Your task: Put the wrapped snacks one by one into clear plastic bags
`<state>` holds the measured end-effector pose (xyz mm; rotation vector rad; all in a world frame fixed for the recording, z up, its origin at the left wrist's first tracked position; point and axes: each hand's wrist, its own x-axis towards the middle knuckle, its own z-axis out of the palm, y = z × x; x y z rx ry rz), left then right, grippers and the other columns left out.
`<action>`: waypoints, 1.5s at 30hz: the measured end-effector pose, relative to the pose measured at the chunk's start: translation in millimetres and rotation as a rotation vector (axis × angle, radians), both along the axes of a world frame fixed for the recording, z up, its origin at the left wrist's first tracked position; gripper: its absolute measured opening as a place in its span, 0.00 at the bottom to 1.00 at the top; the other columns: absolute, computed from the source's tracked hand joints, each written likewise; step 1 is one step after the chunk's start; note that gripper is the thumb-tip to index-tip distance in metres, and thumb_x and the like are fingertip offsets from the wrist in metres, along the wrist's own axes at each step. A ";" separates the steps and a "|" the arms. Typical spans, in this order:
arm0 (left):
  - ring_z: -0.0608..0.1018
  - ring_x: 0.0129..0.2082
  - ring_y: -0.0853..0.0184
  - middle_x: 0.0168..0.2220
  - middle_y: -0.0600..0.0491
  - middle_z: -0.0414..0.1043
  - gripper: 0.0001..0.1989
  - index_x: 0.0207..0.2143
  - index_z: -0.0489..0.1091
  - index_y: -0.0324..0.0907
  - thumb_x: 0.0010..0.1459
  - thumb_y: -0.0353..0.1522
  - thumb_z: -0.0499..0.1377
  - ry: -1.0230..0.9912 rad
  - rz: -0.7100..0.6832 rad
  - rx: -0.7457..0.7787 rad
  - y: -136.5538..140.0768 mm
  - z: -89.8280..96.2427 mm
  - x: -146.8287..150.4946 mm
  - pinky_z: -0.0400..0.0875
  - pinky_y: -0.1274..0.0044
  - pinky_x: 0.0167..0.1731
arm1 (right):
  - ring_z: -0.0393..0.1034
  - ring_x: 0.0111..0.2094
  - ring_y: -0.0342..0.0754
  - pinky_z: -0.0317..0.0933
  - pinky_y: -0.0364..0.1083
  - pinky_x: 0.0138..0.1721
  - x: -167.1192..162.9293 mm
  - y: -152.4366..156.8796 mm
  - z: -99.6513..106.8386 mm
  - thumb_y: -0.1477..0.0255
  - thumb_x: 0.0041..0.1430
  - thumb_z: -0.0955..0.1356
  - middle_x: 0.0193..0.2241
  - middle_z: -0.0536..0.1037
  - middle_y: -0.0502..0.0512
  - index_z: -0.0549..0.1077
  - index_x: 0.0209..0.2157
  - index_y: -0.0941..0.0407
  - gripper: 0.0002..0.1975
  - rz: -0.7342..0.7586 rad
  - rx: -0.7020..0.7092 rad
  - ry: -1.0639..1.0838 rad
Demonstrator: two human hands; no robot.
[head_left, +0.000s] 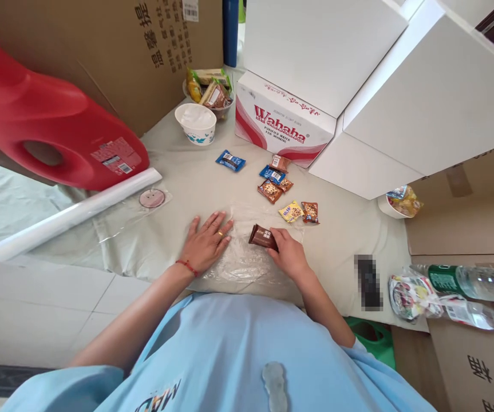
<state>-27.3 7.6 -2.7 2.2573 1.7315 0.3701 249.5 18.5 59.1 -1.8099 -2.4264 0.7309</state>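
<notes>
My left hand (207,241) lies flat with its fingers spread, at the left edge of a sheet of clear plastic film (242,260). A dark brown wrapped snack (262,237) is in my right hand (288,252), gripped at its right end over the film. Beyond the film lie small snack packets: a yellow one (291,212), a brown one (311,212) beside it, and a cluster with a blue packet (272,174) and a brown cookie packet (269,191). Another blue packet (230,161) lies apart to the left.
A long white roll (75,214) and a red jug (83,126) stand left. At the back are a paper bowl (197,123), a bowl of snacks (216,94) and a Wahaha box (283,120). Plastic bottles (482,283) and a snack-filled cup (395,207) are right.
</notes>
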 end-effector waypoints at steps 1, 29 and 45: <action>0.57 0.75 0.51 0.75 0.44 0.54 0.27 0.69 0.65 0.49 0.72 0.41 0.46 -0.015 0.016 0.033 -2.3 1.1 -3.0 0.42 0.48 0.72 | 0.73 0.57 0.59 0.71 0.55 0.55 -3.8 0.7 -2.6 0.68 0.66 0.70 0.66 0.68 0.63 0.63 0.69 0.52 0.32 0.021 -0.024 -0.019; 0.76 0.58 0.51 0.50 0.42 0.79 0.15 0.38 0.75 0.42 0.62 0.43 0.56 -0.348 -0.018 0.056 76.5 26.0 -14.9 0.68 0.57 0.62 | 0.76 0.37 0.50 0.67 0.47 0.42 93.1 16.9 -11.8 0.70 0.68 0.64 0.38 0.83 0.56 0.79 0.44 0.54 0.11 -0.164 0.092 0.245; 0.77 0.58 0.58 0.58 0.46 0.79 0.20 0.58 0.74 0.46 0.68 0.27 0.52 -0.126 -0.223 0.257 -17.5 29.6 88.5 0.67 0.63 0.53 | 0.62 0.58 0.63 0.59 0.56 0.59 -3.7 99.8 5.1 0.66 0.65 0.72 0.53 0.78 0.70 0.69 0.64 0.63 0.29 0.143 0.186 -0.083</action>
